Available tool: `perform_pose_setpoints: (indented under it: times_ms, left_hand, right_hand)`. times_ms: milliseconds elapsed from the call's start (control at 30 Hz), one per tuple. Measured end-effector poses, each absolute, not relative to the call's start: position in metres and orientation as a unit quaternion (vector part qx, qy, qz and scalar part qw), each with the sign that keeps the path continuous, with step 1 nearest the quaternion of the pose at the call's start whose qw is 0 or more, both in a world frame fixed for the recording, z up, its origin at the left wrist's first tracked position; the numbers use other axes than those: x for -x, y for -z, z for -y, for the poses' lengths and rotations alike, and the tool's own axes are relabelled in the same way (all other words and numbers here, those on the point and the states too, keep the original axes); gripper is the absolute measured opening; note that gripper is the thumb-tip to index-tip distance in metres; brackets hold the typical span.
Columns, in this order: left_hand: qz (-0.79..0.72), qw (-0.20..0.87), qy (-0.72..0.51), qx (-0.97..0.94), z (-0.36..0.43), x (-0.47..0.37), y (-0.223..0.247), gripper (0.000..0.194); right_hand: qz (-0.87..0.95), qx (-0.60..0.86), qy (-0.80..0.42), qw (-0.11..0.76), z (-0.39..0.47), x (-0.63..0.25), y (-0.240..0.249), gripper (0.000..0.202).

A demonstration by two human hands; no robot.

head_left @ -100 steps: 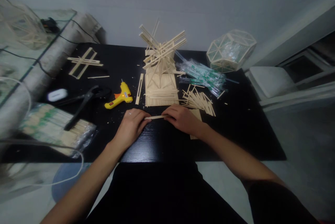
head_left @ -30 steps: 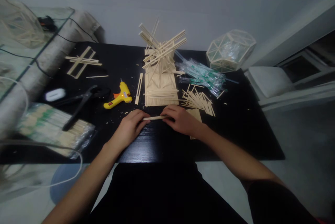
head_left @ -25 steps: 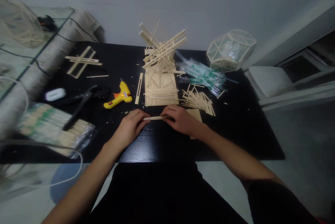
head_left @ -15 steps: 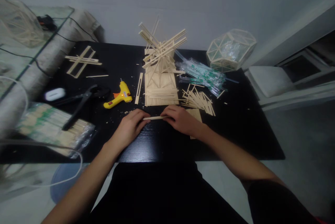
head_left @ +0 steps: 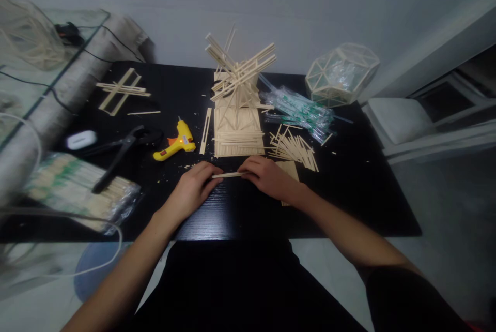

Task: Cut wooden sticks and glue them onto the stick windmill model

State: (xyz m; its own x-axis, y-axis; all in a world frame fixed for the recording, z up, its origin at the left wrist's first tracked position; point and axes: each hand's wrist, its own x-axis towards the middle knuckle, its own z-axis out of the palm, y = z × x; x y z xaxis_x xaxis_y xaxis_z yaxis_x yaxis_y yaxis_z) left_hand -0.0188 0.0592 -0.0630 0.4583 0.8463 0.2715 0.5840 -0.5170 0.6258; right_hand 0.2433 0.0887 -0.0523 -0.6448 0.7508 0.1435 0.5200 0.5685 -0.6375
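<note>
Thin pale wooden sticks lie side by side between my two hands, low over the black table. My left hand pinches their left end, and my right hand pinches the right end; the fingertips partly cover both ends. Just beyond stands a windmill-like stick model with crossed blades, on a slatted wooden base with loose sticks across it. A yellow glue gun lies left of the base. A small slatted panel is partly under my right wrist.
Loose short sticks and plastic packaging lie to the right, before a faceted stick frame. At left are crossed stick strips, black-handled pliers, a white case and a bag of sticks.
</note>
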Motion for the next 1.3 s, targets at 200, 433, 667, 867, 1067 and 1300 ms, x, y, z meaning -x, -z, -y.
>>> perform_pose_setpoints:
  times_ms: [200,433,667,867,1067,1300]
  left_hand:
    - [-0.442,0.233,-0.288,-0.817,-0.059,0.018,0.062,0.016]
    - [-0.447,0.236,-0.292,-0.812,-0.058,0.016,0.062,0.019]
    - [-0.441,0.228,-0.288,-0.819,-0.059,0.017,0.065,0.017]
    - [-0.445,0.207,-0.244,-0.836,-0.058,0.019,0.066,0.021]
    - [-0.432,0.181,-0.168,-0.867,-0.064,0.017,0.055,0.023]
    - [-0.414,0.205,-0.181,-0.868,-0.072,0.019,0.054,0.023]
  right_hand:
    - [0.86,0.372,-0.28,0.21,-0.088,-0.243,0.052,0.014]
    - [0.863,0.366,-0.276,0.213,-0.088,-0.243,0.051,0.012]
    - [0.862,0.375,-0.273,0.206,-0.088,-0.243,0.056,0.012]
    - [0.868,0.377,-0.257,0.198,-0.088,-0.241,0.055,0.013]
    - [0.871,0.379,-0.251,0.184,-0.089,-0.24,0.054,0.015]
    - [0.872,0.381,-0.251,0.176,-0.09,-0.244,0.049,0.015]
